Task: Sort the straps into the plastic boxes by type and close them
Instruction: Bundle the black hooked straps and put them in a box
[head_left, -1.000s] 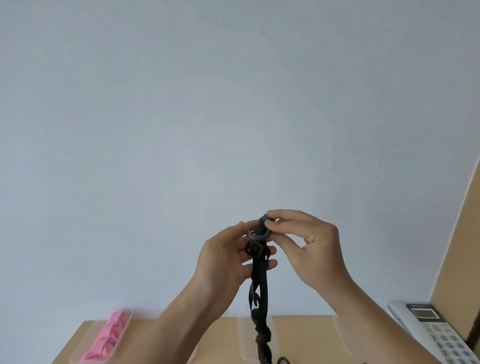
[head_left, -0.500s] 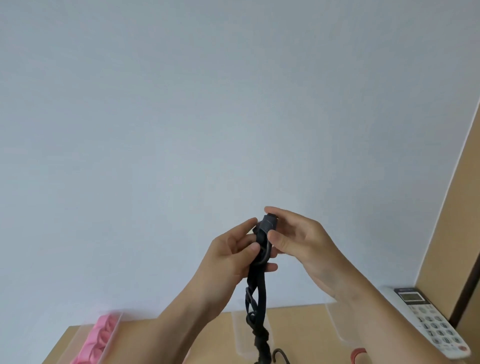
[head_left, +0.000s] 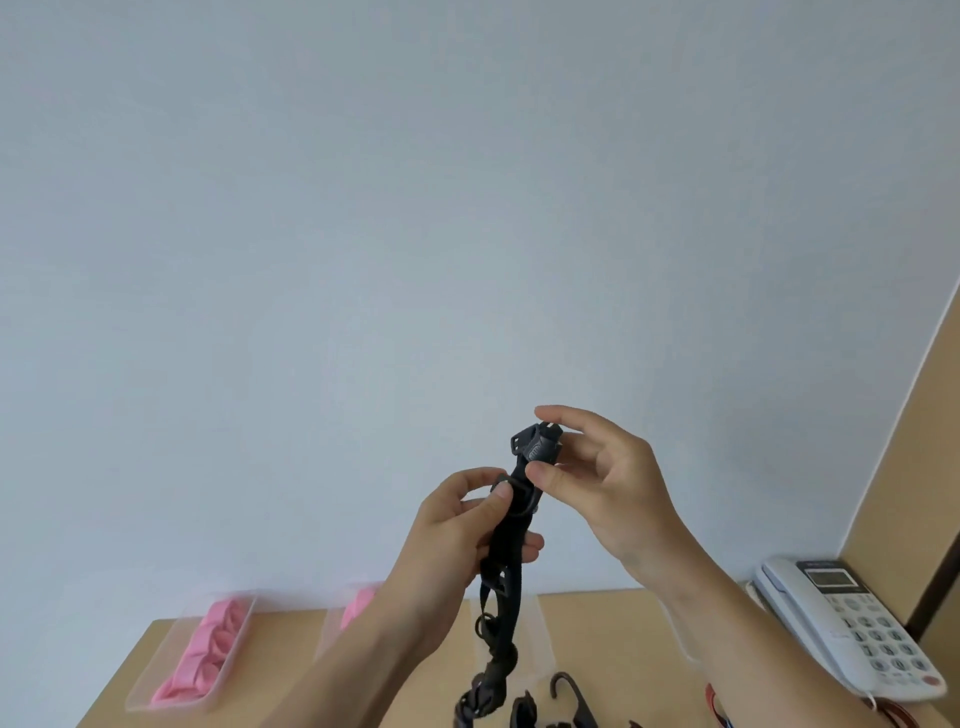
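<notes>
Right hand (head_left: 613, 493) is now pinching the buckle (head_left: 537, 444) higher, above the left hand (head_left: 452, 540) gripping the black strap (head_left: 506, 561) (hanging near plumb). Clear box (head_left: 532, 639) is lying directly below.

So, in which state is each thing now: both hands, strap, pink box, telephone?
black strap, held up, hanging down.
left hand, grips the black strap.
right hand, pinches the buckle.
plastic box, open, holding pink straps.
telephone, handset on its cradle.
</notes>
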